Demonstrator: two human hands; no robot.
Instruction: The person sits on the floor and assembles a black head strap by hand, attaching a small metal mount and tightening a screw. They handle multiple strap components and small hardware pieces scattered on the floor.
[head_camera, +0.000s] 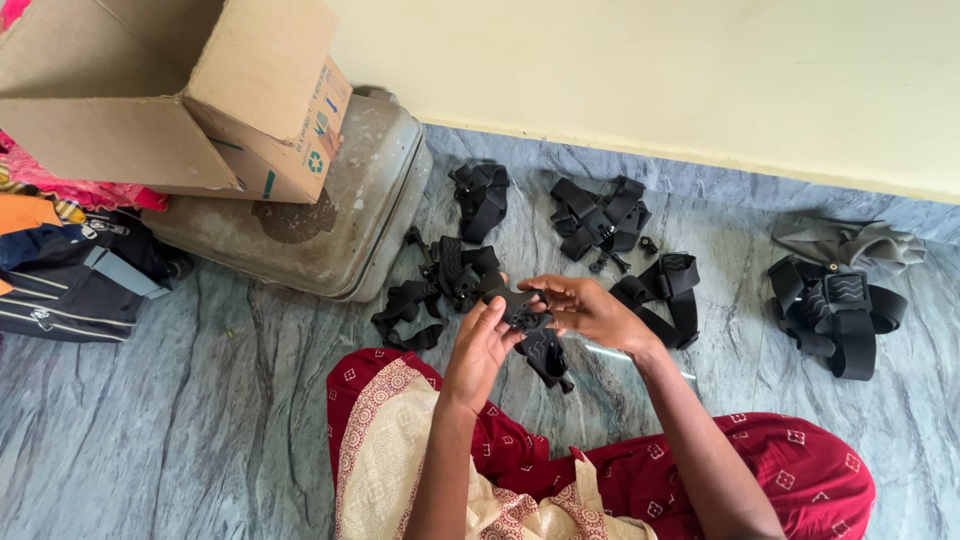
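Head view: the left hand (480, 345) and right hand (590, 308) meet over the lap, fingers curled and pinching a small black plastic mount (520, 308) between them, its strap (546, 358) dangling just below the fingertips. Several strap bundles (597, 218) lie beyond the fingers, apparently waiting; which are finished cannot be told. Left of the fingers a metal case (340, 215) and cardboard box (200, 100) crowd in; open floor (200, 420) lies nearer the knees
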